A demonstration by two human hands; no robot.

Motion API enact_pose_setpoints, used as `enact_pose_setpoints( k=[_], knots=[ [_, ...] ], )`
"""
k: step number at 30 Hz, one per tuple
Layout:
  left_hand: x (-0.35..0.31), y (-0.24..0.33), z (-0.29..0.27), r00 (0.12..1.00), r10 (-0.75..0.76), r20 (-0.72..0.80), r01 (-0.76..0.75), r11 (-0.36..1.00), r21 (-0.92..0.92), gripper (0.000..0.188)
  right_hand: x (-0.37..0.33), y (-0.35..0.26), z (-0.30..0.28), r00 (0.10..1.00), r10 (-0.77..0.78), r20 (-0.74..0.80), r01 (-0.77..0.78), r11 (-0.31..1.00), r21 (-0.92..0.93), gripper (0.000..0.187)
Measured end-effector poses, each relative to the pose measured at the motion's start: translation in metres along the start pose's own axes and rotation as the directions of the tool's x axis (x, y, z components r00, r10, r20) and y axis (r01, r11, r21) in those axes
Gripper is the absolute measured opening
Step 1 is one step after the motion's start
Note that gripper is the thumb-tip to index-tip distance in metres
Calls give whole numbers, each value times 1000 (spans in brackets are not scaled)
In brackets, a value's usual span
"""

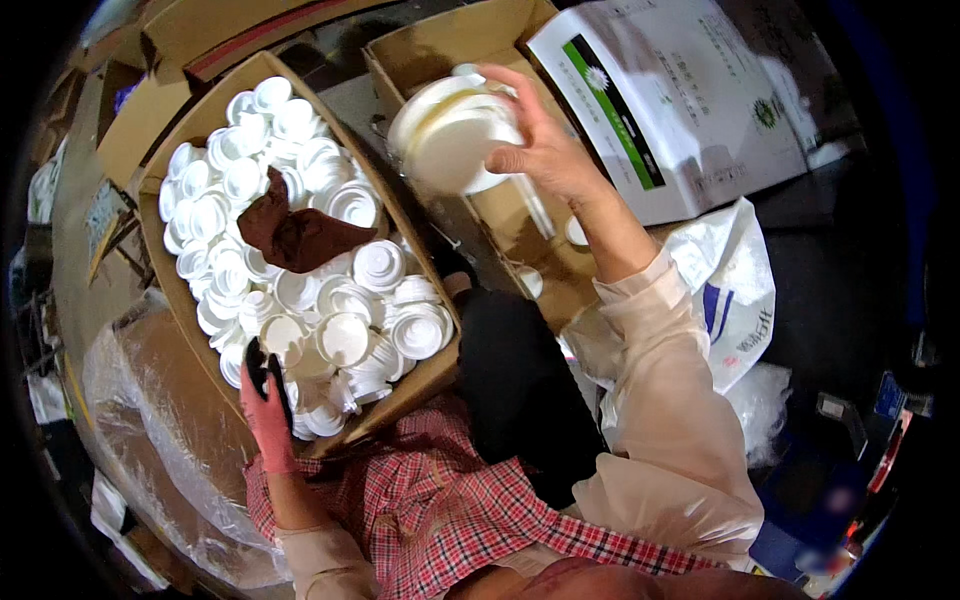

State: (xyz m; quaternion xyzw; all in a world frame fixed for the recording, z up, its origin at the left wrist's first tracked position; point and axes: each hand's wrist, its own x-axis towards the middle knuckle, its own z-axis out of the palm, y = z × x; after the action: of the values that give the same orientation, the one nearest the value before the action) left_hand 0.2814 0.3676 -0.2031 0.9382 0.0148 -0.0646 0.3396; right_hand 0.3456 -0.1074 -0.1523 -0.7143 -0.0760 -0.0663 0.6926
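Note:
My right hand (540, 140), bare, grips a few round white plastic lids (455, 150), slightly blurred, with a yellowish rim among them. It holds them above the near-left side of an open cardboard box (490, 215). My left hand (267, 405) wears a pink glove with black fingers. It rests at the near-left edge of another cardboard box (400, 400), its fingers apart against the white lids (285, 335) heaped there. On top of that heap lies a crumpled dark brown cloth (295, 235).
A white carton (680, 110) with a green and black stripe stands at the far right. Beside my right arm sits a white plastic bag (735, 290). Clear plastic sheeting (160, 430) covers something at the left. A few white pieces (577, 232) lie inside the right-hand box.

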Motion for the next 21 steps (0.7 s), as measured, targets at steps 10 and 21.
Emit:
enact_pose_setpoints(
  k=[10,21],
  knots=[
    [10,-44,3,993,-113,-30,98,945,-313,42,-125,301,-60,601,791,110,-792,572,212,38],
    [2,-19,21,992,-26,125,35,997,-71,46,-103,326,-12,704,649,-288,-666,745,49,12]
  ],
)
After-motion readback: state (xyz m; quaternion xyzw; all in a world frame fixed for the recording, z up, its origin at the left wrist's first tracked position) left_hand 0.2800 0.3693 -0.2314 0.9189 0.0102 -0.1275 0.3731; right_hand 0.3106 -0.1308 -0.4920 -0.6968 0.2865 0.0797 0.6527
